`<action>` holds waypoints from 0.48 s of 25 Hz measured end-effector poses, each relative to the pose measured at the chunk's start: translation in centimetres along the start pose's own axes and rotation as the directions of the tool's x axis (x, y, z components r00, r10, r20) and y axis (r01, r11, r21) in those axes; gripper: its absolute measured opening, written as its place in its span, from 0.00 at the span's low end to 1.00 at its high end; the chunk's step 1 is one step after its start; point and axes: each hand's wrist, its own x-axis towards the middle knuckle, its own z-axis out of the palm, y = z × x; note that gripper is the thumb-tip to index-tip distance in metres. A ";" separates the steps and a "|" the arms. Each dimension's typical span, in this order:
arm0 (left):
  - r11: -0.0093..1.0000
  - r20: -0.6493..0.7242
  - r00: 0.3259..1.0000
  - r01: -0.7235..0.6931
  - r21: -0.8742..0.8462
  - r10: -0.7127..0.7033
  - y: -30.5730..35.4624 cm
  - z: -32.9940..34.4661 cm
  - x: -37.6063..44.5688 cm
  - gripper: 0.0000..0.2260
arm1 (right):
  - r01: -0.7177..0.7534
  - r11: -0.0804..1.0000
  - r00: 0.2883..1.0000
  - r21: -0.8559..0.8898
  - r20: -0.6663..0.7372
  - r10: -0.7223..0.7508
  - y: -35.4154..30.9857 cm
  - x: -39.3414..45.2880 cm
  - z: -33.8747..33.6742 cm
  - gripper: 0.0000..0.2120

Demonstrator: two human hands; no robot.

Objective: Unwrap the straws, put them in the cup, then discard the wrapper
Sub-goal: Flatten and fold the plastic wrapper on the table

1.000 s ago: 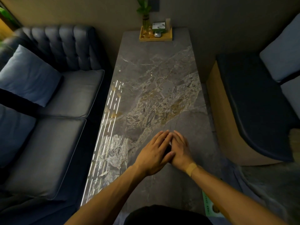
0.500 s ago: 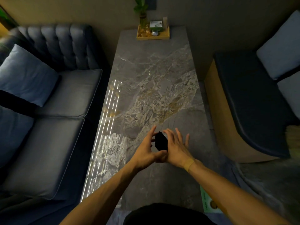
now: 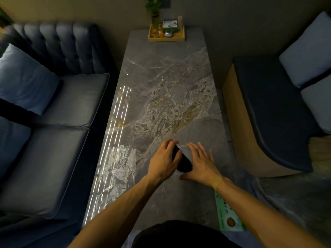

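My left hand [image 3: 165, 161] is wrapped around a dark, black cup-like object [image 3: 183, 162] just above the near middle of the grey marble table [image 3: 168, 90]. The object is tilted, with its far end under my fingers. My right hand [image 3: 201, 161] hovers flat beside it on the right, fingers spread, holding nothing. A faint round pale mark shows on the table between the hands. No straws or wrapper are visible in the dim light.
A wooden tray [image 3: 166, 35] with a plant vase and small items stands at the table's far end. A blue sofa [image 3: 46, 126] runs along the left, a dark bench [image 3: 272, 111] along the right. A green printed card [image 3: 230, 214] lies at the near right table edge.
My hands were pressed together over the table. They have parted: the left one now holds the dark object, and the right one has opened and moved to the right.
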 end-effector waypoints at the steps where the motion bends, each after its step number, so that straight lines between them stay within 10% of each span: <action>1: 1.000 -0.014 1.000 -0.006 -0.010 0.006 0.0 0.1 0.0 0.17 | -0.005 1.000 1.000 0.018 -0.004 0.005 0.1 0.0 0.2 0.61; 12: 0.972 -0.074 0.994 0.061 -0.226 -0.080 0.5 1.4 0.2 0.05 | -0.027 1.000 1.000 0.012 -0.012 0.027 0.4 0.1 0.7 0.60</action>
